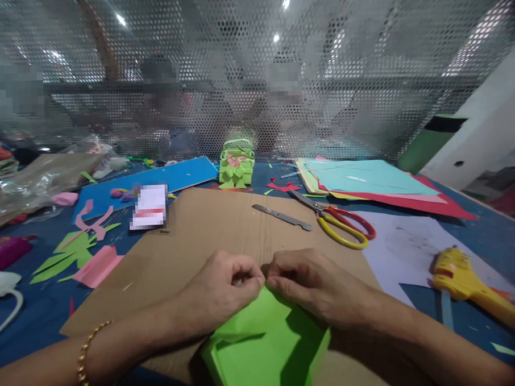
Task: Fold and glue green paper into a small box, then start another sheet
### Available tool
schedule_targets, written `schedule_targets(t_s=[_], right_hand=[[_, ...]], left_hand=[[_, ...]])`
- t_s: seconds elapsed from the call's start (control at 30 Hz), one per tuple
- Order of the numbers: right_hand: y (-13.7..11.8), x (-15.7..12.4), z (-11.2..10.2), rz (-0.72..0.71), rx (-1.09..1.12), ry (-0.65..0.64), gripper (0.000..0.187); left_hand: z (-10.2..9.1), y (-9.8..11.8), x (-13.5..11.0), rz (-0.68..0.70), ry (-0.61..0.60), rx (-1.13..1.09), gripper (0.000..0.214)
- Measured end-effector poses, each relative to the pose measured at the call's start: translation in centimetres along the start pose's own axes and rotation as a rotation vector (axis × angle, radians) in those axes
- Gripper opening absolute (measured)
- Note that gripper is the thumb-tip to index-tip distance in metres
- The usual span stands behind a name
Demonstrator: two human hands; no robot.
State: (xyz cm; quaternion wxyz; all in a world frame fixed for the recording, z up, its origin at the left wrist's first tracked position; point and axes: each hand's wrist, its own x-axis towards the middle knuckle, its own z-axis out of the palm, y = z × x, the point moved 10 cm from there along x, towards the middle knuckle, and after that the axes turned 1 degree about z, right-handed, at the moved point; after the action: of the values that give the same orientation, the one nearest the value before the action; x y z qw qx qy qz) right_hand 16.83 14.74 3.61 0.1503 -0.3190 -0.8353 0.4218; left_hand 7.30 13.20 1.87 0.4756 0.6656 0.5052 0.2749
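Note:
Folded bright green paper (264, 343) lies in front of me over a brown cardboard sheet (191, 233), its near end cut off by the frame. My left hand (225, 285) pinches its far edge between thumb and forefinger. Right beside it, my right hand (310, 284) is closed on the same edge, fingertips almost touching the left ones. The exact fold under the fingertips is hidden. Beyond the hands a bare metal cutter blade (282, 217) lies on the cardboard. Scissors (342, 220) with red and yellow handles rest to its right.
A yellow hot glue gun (461, 275) lies at right on white paper (407, 237). Coloured paper sheets (368, 177) are stacked at back right. A small green paper bag (236, 162) stands by the perforated metal screen (244, 74). Green scraps (74, 252) and a blue board (180, 176) lie left.

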Motion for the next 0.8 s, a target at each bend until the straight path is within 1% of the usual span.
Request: schedule_targets(t_s=[0.2,0.33,0.37,0.43,0.47,0.53,0.63,0.7,0.8], right_hand=[[-1.1,-0.2,0.2,-0.081,-0.096,-0.033,0.018],[-1.1,-0.3,-0.1,-0.090,-0.078,-0.044,0.018],[-1.1,-0.3,-0.2,-0.087,-0.064,-0.047,0.019],[-1.1,-0.3,-0.2,-0.081,-0.050,-0.047,0.020],[-1.2,-0.4,-0.1,-0.080,-0.054,-0.045,0.022],[-1.2,-0.4,0.1,-0.080,-0.085,-0.049,0.023],[-1.3,-0.4,0.6,-0.093,-0.144,-0.058,0.021],[-1.4,-0.4,0.8,-0.116,-0.164,-0.057,0.021],[-1.3,-0.5,0.8,-0.103,-0.130,-0.061,0.030]], left_hand=[[0.7,0.6,-0.2,0.035,-0.117,0.031,0.028],[1.2,0.2,-0.4,-0.042,-0.191,-0.073,0.029],[1.2,0.2,-0.4,-0.045,-0.195,-0.086,0.032],[0.7,0.5,-0.4,-0.006,-0.160,-0.062,0.036],[0.6,0.7,-0.3,0.020,-0.144,-0.042,0.035],[0.4,0.8,-0.3,0.047,-0.129,-0.017,0.026],[0.8,0.6,-0.3,0.030,-0.138,-0.001,0.016],[0.8,0.4,-0.3,0.018,-0.127,0.006,0.015],[0.7,0.2,-0.3,0.009,-0.125,-0.007,0.017]])
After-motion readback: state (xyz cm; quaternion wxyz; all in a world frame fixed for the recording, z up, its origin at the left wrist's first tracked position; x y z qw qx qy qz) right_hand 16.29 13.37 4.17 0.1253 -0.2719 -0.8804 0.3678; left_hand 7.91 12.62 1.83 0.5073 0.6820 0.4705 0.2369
